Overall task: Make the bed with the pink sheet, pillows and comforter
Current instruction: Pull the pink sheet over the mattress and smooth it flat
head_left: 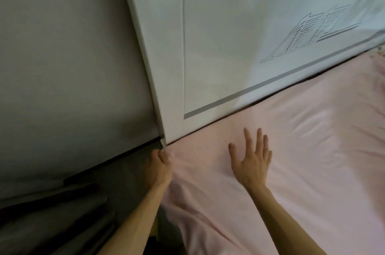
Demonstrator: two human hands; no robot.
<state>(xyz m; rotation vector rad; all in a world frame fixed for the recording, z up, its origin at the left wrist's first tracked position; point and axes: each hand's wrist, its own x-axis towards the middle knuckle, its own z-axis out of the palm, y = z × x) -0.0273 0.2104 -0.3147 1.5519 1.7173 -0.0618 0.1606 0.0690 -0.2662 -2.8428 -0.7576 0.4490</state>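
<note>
The pink sheet point(302, 161) covers the mattress and runs up to the white headboard point(239, 46). My left hand point(159, 168) grips the sheet's corner at the mattress corner, right below the headboard's end post. My right hand point(253, 160) lies flat on the sheet with its fingers spread, a little in from that corner. Soft wrinkles cross the sheet to the right of my right hand. No pillows or comforter are in view.
A grey wall point(68, 56) stands left of the headboard. Dark grey fabric point(62, 213) lies in the narrow gap beside the bed at lower left. A bit of patterned cloth point(380, 50) shows at the far right edge.
</note>
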